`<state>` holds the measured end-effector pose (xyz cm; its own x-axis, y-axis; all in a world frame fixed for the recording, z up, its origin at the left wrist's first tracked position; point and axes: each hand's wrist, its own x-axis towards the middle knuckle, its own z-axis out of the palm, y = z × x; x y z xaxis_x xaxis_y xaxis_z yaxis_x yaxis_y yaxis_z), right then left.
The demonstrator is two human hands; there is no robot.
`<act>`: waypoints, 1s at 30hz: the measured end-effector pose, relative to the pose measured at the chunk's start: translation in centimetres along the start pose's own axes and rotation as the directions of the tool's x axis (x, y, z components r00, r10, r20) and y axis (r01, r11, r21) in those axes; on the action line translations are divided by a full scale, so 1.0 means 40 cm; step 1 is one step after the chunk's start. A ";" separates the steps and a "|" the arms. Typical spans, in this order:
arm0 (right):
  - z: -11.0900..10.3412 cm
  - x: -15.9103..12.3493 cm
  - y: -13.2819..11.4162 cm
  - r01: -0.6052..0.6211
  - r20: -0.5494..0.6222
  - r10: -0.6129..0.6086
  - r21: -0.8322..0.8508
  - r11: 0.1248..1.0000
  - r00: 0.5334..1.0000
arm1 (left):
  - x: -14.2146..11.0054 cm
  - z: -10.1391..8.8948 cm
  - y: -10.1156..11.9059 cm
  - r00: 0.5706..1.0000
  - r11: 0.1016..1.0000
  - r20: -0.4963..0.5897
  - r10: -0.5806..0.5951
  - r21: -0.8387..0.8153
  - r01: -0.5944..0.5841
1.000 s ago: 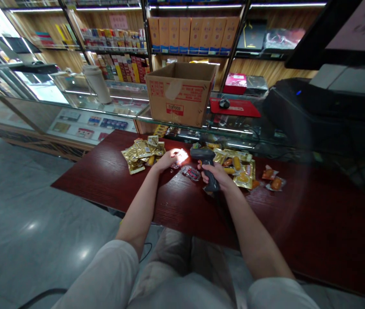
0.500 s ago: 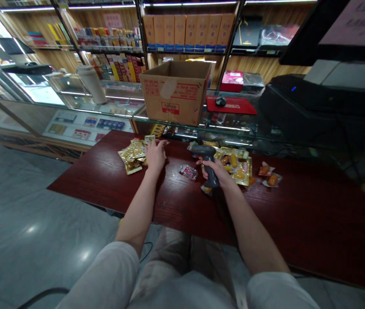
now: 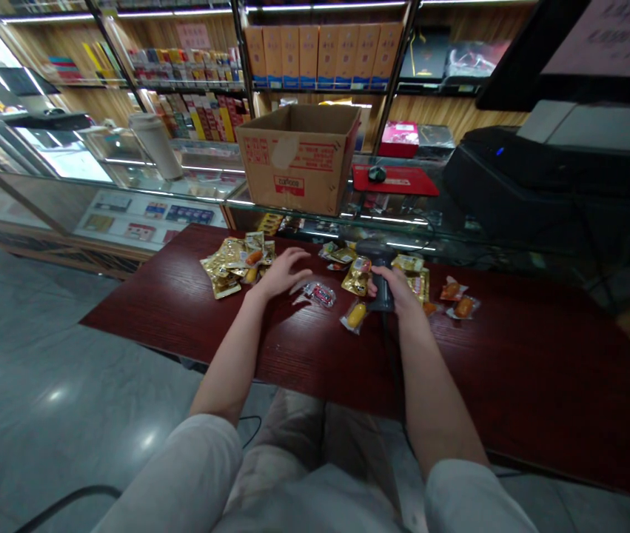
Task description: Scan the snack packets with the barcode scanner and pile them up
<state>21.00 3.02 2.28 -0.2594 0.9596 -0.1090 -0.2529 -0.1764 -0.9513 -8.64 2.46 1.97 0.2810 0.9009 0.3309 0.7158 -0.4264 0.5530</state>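
My right hand (image 3: 395, 287) is wrapped round the handle of a dark barcode scanner (image 3: 382, 296), its head angled over the table. Fingers spread, my left hand (image 3: 284, 272) holds nothing and hovers just left of a clear packet with red and dark print (image 3: 320, 294). Left of that hand lies a pile of gold snack packets (image 3: 231, 260), with an orange-brown wrapped snack (image 3: 254, 257) on top. A yellow wrapped snack (image 3: 355, 316) sits below the scanner. More gold packets (image 3: 357, 276) lie around the scanner, partly hidden by it and my right hand.
An open cardboard box (image 3: 297, 163) stands on the glass counter behind the dark red table (image 3: 303, 355). Two orange wrapped snacks (image 3: 463, 306) lie to the right. On the counter are a red mat (image 3: 414, 180) with a mouse (image 3: 377, 174) and a pale tumbler (image 3: 156, 146).
My left hand left a wrapped snack on the left pile, then moved right toward the clear packet with its fingers spread. My right hand shifted the scanner slightly right, uncovering the yellow snack.
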 end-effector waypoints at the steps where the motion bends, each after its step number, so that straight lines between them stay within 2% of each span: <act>1: -0.007 -0.001 -0.002 0.003 -0.009 -0.003 0.013 1.000 1.000 | 0.002 0.013 0.008 0.988 0.996 0.133 0.072 -0.069 -0.064; 3: -0.014 -0.006 -0.007 -0.004 -0.006 0.004 0.040 0.999 1.000 | 0.004 0.040 0.018 0.949 0.991 0.294 0.117 -0.099 -0.091; 5: -0.010 -0.015 -0.012 -0.076 0.088 0.071 0.059 0.995 0.994 | 0.005 0.062 0.017 0.947 0.998 0.314 0.060 -0.030 -0.053; 7: 0.003 -0.025 -0.013 -0.200 0.211 0.183 0.062 0.978 0.960 | 0.005 0.070 0.007 0.971 0.999 0.238 -0.030 0.023 0.025; 9: 0.019 -0.033 -0.012 -0.322 0.321 0.291 0.049 0.945 0.901 | 0.005 0.067 -0.010 0.985 0.992 0.112 -0.128 0.020 0.127; 11: 0.031 -0.037 -0.009 -0.393 0.393 0.351 0.029 0.919 0.850 | 0.008 0.059 -0.029 0.976 0.976 -0.032 -0.217 -0.038 0.216; 12: 0.034 -0.037 -0.008 -0.401 0.411 0.355 0.027 0.916 0.839 | 0.012 0.055 -0.038 0.961 0.965 -0.105 -0.255 -0.086 0.247; 13: 0.034 -0.036 -0.007 -0.388 0.415 0.342 0.030 0.921 0.843 | 0.016 0.053 -0.046 0.940 0.952 -0.175 -0.292 -0.150 0.268; 15: 0.029 -0.031 -0.003 -0.311 0.387 0.273 0.038 0.950 0.881 | 0.028 0.050 -0.059 0.888 0.901 -0.260 -0.380 -0.322 0.291; 18: 0.029 -0.014 0.013 -0.117 0.290 0.104 0.028 0.993 0.951 | 0.047 0.052 -0.072 0.828 0.757 -0.225 -0.514 -0.572 0.315; 21: 0.051 0.007 0.035 0.081 0.127 -0.086 0.041 0.996 0.988 | 0.055 0.051 -0.077 0.815 0.656 -0.187 -0.548 -0.701 0.280; 23: 0.071 0.017 0.044 0.177 0.007 -0.178 0.040 0.983 0.984 | 0.053 0.046 -0.081 0.823 0.612 -0.184 -0.538 -0.757 0.230; 25: 0.085 0.016 0.044 0.195 -0.030 -0.194 0.030 0.980 0.981 | 0.048 0.040 -0.087 0.837 0.586 -0.174 -0.518 -0.786 0.199; 30: 0.104 -0.016 0.022 0.056 0.145 -0.059 0.026 0.998 0.988 | 0.041 0.021 -0.104 0.864 0.591 -0.160 -0.477 -0.787 0.180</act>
<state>17.08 1.34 2.71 -0.3764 0.9264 -0.0097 -0.2915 -0.1284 -0.9479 -10.59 5.78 -0.43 -0.2009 0.9689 0.1446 -0.0294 -0.1535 0.9877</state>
